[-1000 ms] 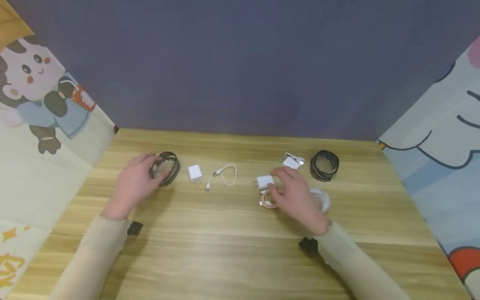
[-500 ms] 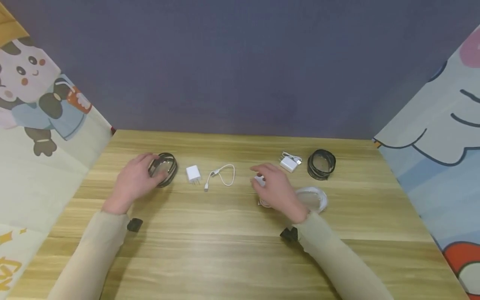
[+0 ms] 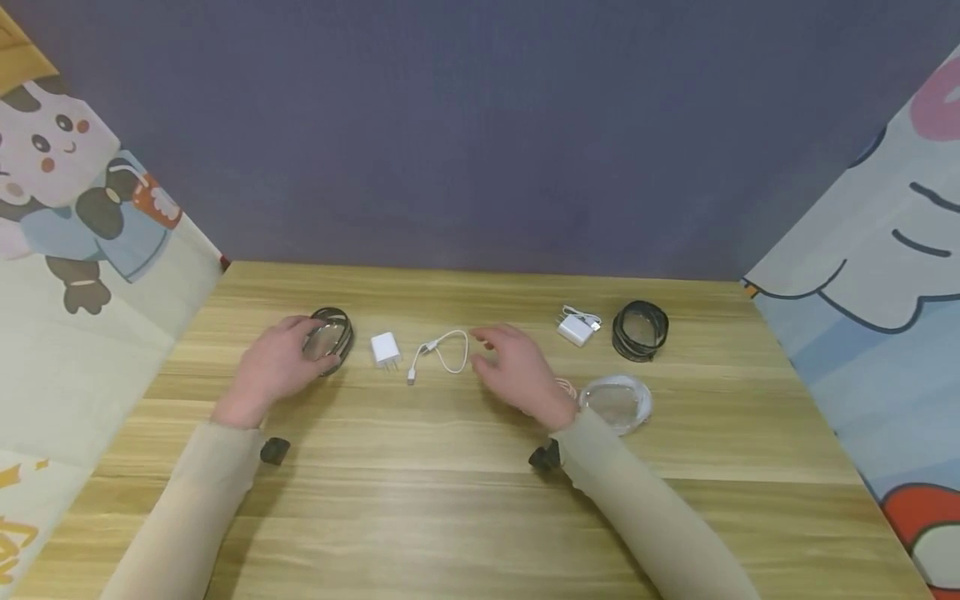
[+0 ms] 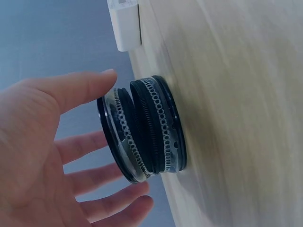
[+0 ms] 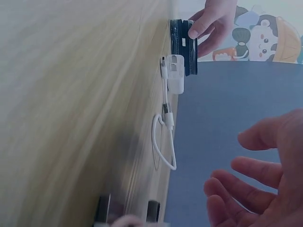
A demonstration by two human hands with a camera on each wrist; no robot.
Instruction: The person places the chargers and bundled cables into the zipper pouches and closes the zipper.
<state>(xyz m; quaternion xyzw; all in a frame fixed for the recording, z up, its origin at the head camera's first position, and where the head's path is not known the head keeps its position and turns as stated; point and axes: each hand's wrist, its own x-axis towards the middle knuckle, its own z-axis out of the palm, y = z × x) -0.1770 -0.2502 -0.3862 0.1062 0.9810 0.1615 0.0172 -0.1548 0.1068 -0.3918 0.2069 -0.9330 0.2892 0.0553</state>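
Note:
In the head view my left hand holds a round black-edged zip case with a clear top, thumb on one side and fingers on the other. The left wrist view has the case standing on the wood, with the thumb at its upper rim. My right hand hovers just right of a short white USB cable lying in a loop. In the right wrist view the fingers of this hand are apart, with nothing between them. A white plug adapter lies between case and cable.
Right of my right hand lie a pinkish coiled cable, partly hidden, and a clear white-rimmed round case. Farther back are another adapter with a white cable and a second black round case. A dark panel borders the table.
My right hand has moved left, from over the pinkish cable and its adapter to beside the white cable. My left hand stays at the black case.

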